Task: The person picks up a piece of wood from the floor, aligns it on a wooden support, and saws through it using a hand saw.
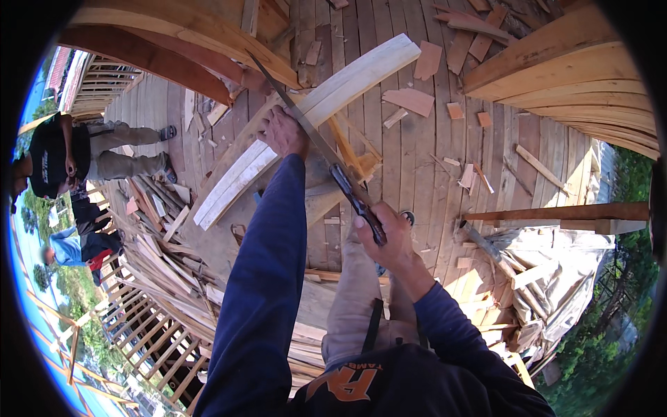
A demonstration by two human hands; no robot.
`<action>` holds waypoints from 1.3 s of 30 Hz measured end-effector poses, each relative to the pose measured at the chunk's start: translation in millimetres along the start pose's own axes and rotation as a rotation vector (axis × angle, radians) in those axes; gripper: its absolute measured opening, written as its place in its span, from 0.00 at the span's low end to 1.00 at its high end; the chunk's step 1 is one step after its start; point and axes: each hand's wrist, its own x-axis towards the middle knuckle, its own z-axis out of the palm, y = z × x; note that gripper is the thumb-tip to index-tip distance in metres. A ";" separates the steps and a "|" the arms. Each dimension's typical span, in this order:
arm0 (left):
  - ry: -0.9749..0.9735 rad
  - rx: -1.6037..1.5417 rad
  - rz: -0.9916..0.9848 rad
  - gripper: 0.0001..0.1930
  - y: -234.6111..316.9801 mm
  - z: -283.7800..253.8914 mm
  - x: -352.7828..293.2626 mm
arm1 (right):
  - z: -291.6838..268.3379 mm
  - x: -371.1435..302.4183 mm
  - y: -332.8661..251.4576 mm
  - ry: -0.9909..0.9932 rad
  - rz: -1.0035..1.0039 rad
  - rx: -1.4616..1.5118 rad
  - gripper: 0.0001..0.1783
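Note:
My right hand [389, 240] grips the dark handle of a long machete [306, 121], whose blade runs up and left across a long curved pale plank [313, 111]. My left hand [283, 132] rests on that plank and holds it, right beside the blade. The plank lies diagonally over a wooden plank deck [417, 160]. Both my arms wear dark blue sleeves, and my knee in beige trousers shows below the right hand.
Wood offcuts [417, 101] litter the deck. Curved timber ribs [570, 76] rise at right and top left. A pile of slats [160, 250] lies at lower left. A person in black [66, 156] crouches at left; another person in blue [66, 247] is below. A beam [556, 212] juts in at right.

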 end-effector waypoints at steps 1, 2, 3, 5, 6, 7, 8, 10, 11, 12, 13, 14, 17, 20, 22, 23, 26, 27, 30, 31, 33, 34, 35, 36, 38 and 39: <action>0.021 0.008 0.017 0.13 -2.0 1.0 -0.3 | 0.1 -2.3 0.9 -0.009 0.006 0.002 0.12; 0.042 0.017 0.032 0.12 -4.3 2.0 -0.1 | 0.7 -6.1 2.1 -0.019 0.012 0.005 0.12; 0.044 -0.019 0.022 0.11 -7.2 2.6 0.5 | 1.8 -8.7 2.8 -0.030 0.018 0.008 0.12; 0.043 -0.100 0.002 0.09 -3.5 0.7 -0.8 | 1.3 -10.1 4.7 -0.030 0.000 0.000 0.12; 0.039 -0.125 0.002 0.09 -0.8 0.4 -1.3 | 1.5 -10.7 5.5 -0.030 -0.010 -0.004 0.12; 0.037 -0.146 0.000 0.09 -0.5 -0.2 -1.5 | 2.9 -12.0 6.0 0.002 -0.028 0.007 0.12; 0.036 -0.168 -0.002 0.10 -0.1 -0.7 -1.7 | 4.3 -13.3 6.6 0.034 -0.045 0.017 0.11; 0.048 -0.174 0.008 0.11 -2.9 -0.3 -1.3 | 4.7 -12.4 -0.9 0.052 -0.011 0.045 0.13; 0.054 -0.176 0.012 0.11 -6.4 1.0 -1.5 | 0.7 -8.8 -13.4 0.036 0.041 0.061 0.16; 0.065 -0.179 0.019 0.12 -10.3 1.8 -1.4 | -0.7 -7.2 -20.1 0.021 0.093 0.076 0.20; 0.075 -0.190 0.029 0.12 -9.0 2.7 -0.9 | -1.8 -7.7 -19.2 0.001 0.068 0.050 0.22; 0.086 -0.201 0.040 0.12 -7.6 3.7 -0.6 | -2.5 -8.4 -16.9 -0.019 0.042 0.024 0.25; 0.076 -0.206 0.034 0.12 -7.4 4.5 -0.3 | -7.6 -21.4 -9.9 -0.032 -0.005 0.002 0.29; 0.066 -0.152 0.035 0.12 -5.8 2.5 -0.8 | -24.2 -53.2 -7.7 -0.067 -0.027 -0.050 0.29; 0.030 -0.176 0.005 0.12 -3.9 0.3 -1.7 | -37.2 -74.5 -10.5 -0.106 -0.027 -0.097 0.29; 0.015 -0.186 -0.010 0.12 -5.1 0.3 -0.6 | -42.6 -82.7 -13.6 -0.127 -0.025 -0.115 0.29; 0.041 -0.201 -0.013 0.12 -6.2 1.4 -1.0 | -51.1 -99.9 -16.1 -0.151 -0.029 -0.161 0.28; 0.026 -0.189 -0.015 0.12 -6.3 1.9 -1.4 | -50.4 -100.4 -14.6 -0.145 -0.040 -0.163 0.28; 0.006 -0.172 -0.001 0.11 -1.0 -0.6 -3.2 | -46.9 -92.2 -8.2 -0.118 -0.040 -0.137 0.28; 0.024 -0.168 0.011 0.10 -5.7 -1.6 -1.1 | -44.1 -87.0 -8.5 -0.120 -0.017 -0.108 0.28; 0.028 -0.157 0.029 0.09 -6.8 -2.5 -1.9 | -37.0 -63.5 -24.0 -0.143 0.124 -0.043 0.28; 0.021 -0.147 0.041 0.09 -3.6 -3.4 -3.3 | -28.7 -48.9 -23.5 -0.124 0.097 -0.058 0.28; 0.018 -0.134 0.052 0.09 -2.0 -4.3 -3.6 | -19.1 -33.2 -20.8 -0.105 0.065 -0.069 0.28; 0.024 -0.130 0.057 0.08 -0.1 -5.0 -4.3 | -13.5 -26.0 -17.3 -0.087 0.034 -0.081 0.27; 0.039 -0.117 0.065 0.08 0.0 -5.9 -1.9 | -5.8 -24.9 -8.4 -0.060 0.010 -0.031 0.28; 0.029 -0.116 0.062 0.08 0.7 -5.9 1.0 | -1.5 -24.9 -2.8 -0.046 -0.001 -0.006 0.28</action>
